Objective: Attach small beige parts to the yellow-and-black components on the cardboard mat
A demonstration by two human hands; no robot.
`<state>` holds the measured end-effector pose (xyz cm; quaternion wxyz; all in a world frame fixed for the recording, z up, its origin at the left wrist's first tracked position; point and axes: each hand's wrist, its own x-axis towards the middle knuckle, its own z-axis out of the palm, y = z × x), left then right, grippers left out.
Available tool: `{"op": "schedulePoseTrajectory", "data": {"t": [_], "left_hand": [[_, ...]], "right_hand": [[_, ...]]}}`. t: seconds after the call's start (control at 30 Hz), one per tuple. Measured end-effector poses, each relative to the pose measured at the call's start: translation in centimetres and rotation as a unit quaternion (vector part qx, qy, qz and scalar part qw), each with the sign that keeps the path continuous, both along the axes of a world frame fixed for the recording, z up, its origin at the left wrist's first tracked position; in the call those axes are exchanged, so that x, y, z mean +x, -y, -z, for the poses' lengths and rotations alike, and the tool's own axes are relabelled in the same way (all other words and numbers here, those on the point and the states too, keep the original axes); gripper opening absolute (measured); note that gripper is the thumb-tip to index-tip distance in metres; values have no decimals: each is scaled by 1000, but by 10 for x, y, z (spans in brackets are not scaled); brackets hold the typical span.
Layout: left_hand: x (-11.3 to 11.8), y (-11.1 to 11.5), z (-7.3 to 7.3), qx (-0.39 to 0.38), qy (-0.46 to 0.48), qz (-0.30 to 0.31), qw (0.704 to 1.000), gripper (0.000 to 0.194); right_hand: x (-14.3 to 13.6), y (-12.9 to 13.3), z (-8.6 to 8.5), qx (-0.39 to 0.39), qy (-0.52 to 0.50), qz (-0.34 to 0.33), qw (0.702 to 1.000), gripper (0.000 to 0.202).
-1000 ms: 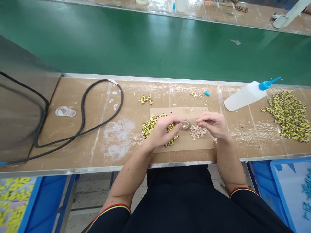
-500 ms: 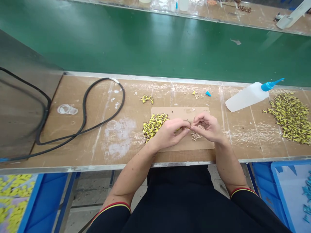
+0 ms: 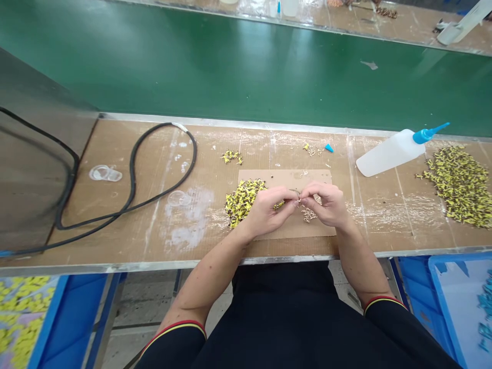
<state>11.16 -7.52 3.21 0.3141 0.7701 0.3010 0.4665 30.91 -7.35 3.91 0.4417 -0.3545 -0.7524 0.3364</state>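
Note:
My left hand [image 3: 271,209] is closed, its thumb and forefinger pinching a piece too small to make out. Against its fingertips, my right hand [image 3: 326,205] is closed in a pinch as well; a tiny pale bit shows between the two hands. Both are held over a thin cardboard sheet [image 3: 284,177]. Beside my left hand lies a heap of small yellow-and-dark figures [image 3: 240,197], partly hidden by that hand. Under the fingers of my right hand is a scatter of tiny pale pieces [image 3: 309,214].
A white squeeze bottle [image 3: 390,154] with a blue nozzle lies at right, near a larger yellow heap [image 3: 459,184]. A loose blue cap [image 3: 329,148] and a few yellow figures [image 3: 231,157] lie behind the sheet. At left are a black cable [image 3: 132,169] and a clear plastic piece [image 3: 105,173].
My right hand has moved slightly left, and its fingers have closed to meet the left fingertips. The left hand has stayed nearly in place.

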Motion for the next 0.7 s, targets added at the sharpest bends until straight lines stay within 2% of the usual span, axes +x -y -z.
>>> {"op": "schedulePoseTrajectory", "data": {"t": [0.13, 0.23, 0.47, 0.53, 0.7], "left_hand": [[1, 0, 0, -3, -9, -4, 1000, 13], [-2, -2, 0, 0, -24, -37, 999, 14], [-22, -15, 3, 17, -96, -142, 985, 20], [-26, -16, 3, 2, -100, -151, 984, 24], [-28, -18, -1, 9, -107, -145, 984, 10]], "right_hand": [[0, 1, -3, 15, 1, -14, 1000, 9], [8, -3, -4, 18, 30, -3, 999, 11], [29, -22, 7, -68, 146, -14, 987, 10], [29, -25, 11, -82, 151, -26, 985, 10], [25, -27, 16, -83, 158, -52, 983, 9]]}}
